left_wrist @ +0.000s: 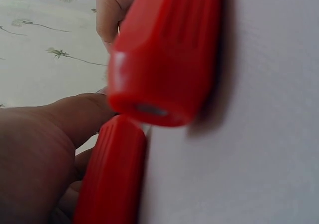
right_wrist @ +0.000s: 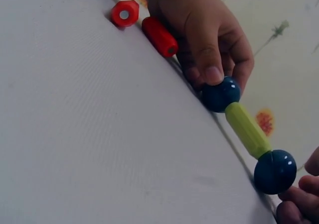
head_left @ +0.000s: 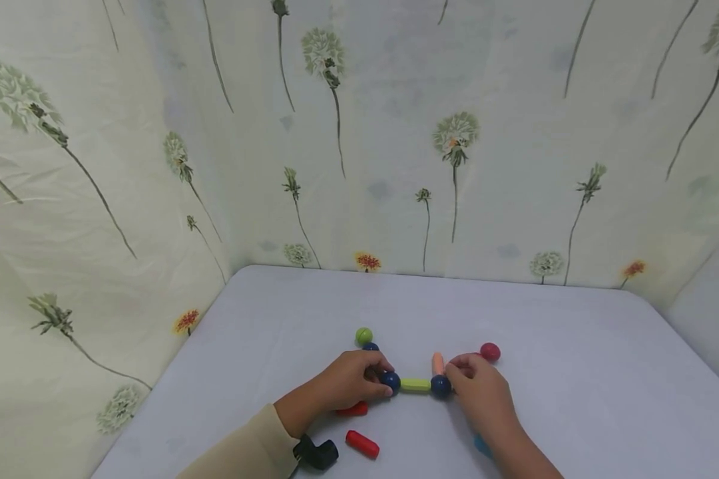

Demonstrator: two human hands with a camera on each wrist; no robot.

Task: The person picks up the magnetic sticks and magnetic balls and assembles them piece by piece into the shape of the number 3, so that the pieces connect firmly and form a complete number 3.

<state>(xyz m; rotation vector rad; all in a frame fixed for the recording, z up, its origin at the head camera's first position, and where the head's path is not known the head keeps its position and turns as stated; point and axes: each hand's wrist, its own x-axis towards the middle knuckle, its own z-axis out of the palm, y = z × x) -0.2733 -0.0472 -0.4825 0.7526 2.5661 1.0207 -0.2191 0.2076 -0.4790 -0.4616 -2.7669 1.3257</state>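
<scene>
Red rod [head_left: 362,444] is seen nearest, 2nd red rod [head_left: 352,409] just beyond, by L hand [head_left: 350,380]. Blue ball [head_left: 391,382] is pinched btwn L thumb & fingers, linked by yellow-green rod [head_left: 416,385] to 2nd blue ball [head_left: 441,386]; R hand [head_left: 482,392] fingers are bent beside it, hold can't be told. Peach rod [head_left: 437,363], green ball [head_left: 364,336] are seen farther.

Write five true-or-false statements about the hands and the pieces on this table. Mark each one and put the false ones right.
1. A dark blue ball sits at each end of the yellow-green rod. True.
2. The ball that the left hand pinches is red. False: it is dark blue.
3. The peach rod is nearer the left hand. False: it is nearer the right hand.
4. The light green ball lies beyond the yellow-green rod, seen from the head camera. True.
5. Two red rods lie beside the right hand. False: they lie near the left.
</scene>
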